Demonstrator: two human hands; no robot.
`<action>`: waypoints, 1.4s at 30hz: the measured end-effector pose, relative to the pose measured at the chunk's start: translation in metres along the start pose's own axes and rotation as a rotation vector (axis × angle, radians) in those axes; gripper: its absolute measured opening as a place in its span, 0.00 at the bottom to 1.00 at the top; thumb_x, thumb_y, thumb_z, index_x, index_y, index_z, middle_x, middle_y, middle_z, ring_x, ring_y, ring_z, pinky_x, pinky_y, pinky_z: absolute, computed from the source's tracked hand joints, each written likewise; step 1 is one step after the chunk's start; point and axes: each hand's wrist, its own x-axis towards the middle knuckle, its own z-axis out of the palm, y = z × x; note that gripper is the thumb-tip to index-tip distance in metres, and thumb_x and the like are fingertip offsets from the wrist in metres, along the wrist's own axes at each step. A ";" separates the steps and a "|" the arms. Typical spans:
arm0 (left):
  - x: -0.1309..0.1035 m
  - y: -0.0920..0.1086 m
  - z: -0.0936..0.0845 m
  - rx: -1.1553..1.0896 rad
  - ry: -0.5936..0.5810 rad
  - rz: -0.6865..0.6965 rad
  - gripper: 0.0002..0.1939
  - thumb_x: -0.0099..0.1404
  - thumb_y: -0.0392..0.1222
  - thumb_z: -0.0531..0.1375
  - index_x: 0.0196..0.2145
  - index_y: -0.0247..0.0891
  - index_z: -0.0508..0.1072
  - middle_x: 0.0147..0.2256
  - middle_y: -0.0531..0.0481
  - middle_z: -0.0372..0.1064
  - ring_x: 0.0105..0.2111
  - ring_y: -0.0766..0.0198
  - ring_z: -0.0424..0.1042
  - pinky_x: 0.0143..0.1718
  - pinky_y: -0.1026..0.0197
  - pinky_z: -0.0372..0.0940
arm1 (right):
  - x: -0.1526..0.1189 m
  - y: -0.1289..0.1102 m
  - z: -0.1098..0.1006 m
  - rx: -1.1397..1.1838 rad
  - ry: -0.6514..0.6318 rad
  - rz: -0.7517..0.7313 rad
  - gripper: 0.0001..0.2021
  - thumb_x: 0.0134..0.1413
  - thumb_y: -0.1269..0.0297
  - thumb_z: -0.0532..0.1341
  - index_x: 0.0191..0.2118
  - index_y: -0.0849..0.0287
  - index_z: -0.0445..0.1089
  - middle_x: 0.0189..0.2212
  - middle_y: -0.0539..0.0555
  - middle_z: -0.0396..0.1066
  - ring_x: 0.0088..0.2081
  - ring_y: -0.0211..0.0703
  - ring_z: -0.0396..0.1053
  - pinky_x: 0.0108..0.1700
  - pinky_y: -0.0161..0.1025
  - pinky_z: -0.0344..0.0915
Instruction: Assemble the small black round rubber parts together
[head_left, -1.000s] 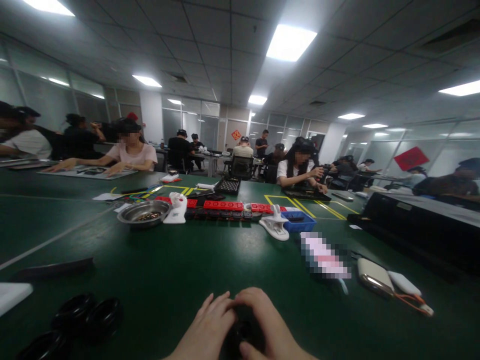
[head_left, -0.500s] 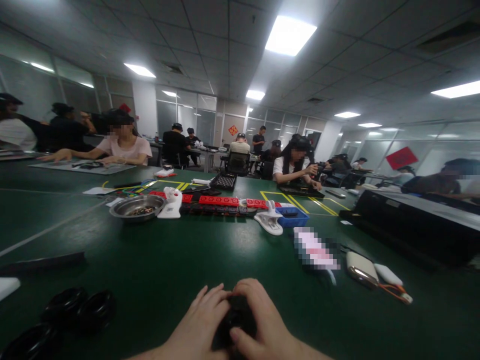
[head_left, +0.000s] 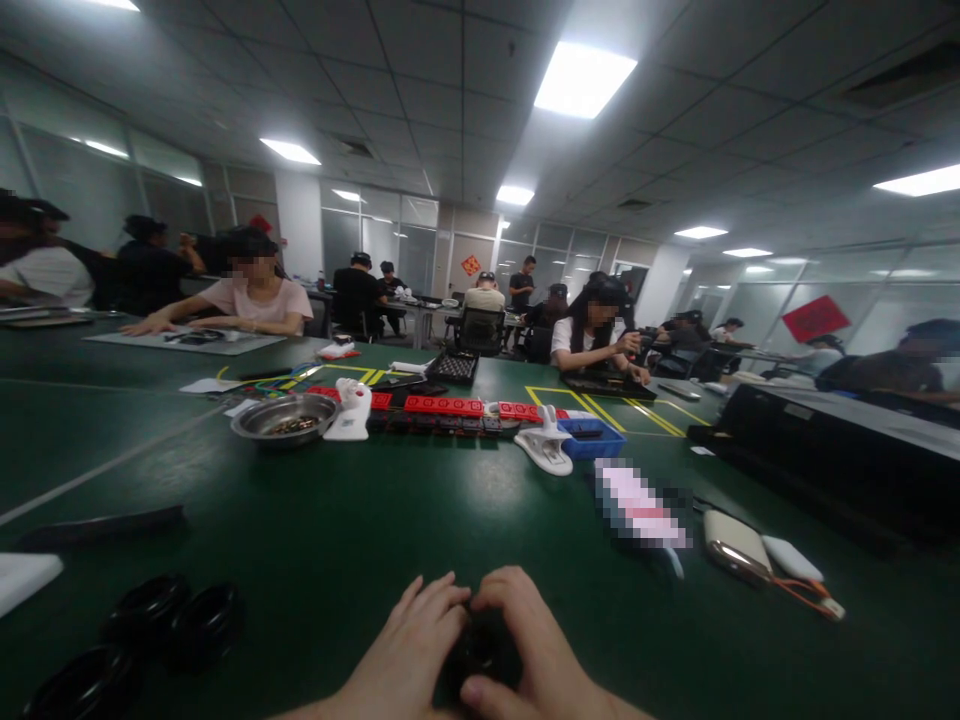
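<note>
At the near edge of the table, my left hand and my right hand close in from both sides around a dark round part with a hollow in its middle. My left fingers are bent over its far left side. On the right, my index finger curves round the top and my thumb presses the near side. Much of the part is covered by my hands and sunk in shadow, so its exact kind cannot be made out. Off to the left lie glossy black rings, three in view.
Across the green table stand a metal bowl of small pieces, a red-and-black strip, white clamps and a blue bin. A beige device lies right, near a long black case. Co-workers sit beyond.
The view has shifted slightly, so table items appear a little further right and lower. Both hands stay around the dark round part, with little change in grip.
</note>
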 end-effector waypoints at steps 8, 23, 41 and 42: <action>0.001 0.003 -0.002 -0.007 -0.005 -0.022 0.29 0.50 0.43 0.59 0.51 0.39 0.62 0.54 0.43 0.58 0.57 0.47 0.50 0.57 0.41 0.41 | 0.002 -0.005 -0.003 0.016 -0.054 -0.181 0.14 0.54 0.62 0.49 0.46 0.58 0.57 0.38 0.56 0.65 0.40 0.45 0.63 0.44 0.42 0.61; -0.001 0.008 -0.006 0.009 -0.047 -0.040 0.30 0.52 0.44 0.59 0.53 0.37 0.60 0.56 0.42 0.56 0.58 0.47 0.48 0.57 0.41 0.40 | -0.001 -0.005 -0.004 0.222 -0.060 0.125 0.16 0.44 0.71 0.52 0.43 0.59 0.60 0.38 0.56 0.65 0.41 0.46 0.63 0.43 0.44 0.61; -0.002 0.003 0.000 0.011 0.007 -0.019 0.25 0.48 0.40 0.60 0.47 0.39 0.66 0.54 0.45 0.58 0.57 0.47 0.50 0.57 0.41 0.41 | -0.005 -0.006 0.000 -0.238 0.087 -0.041 0.21 0.44 0.60 0.58 0.46 0.57 0.55 0.37 0.56 0.64 0.40 0.50 0.64 0.51 0.55 0.52; -0.002 0.004 -0.001 0.019 0.001 -0.026 0.26 0.47 0.39 0.60 0.47 0.38 0.66 0.54 0.45 0.59 0.57 0.47 0.50 0.58 0.41 0.40 | -0.005 -0.005 0.001 -0.243 0.084 -0.007 0.20 0.44 0.59 0.59 0.44 0.57 0.56 0.35 0.55 0.65 0.38 0.50 0.64 0.49 0.55 0.54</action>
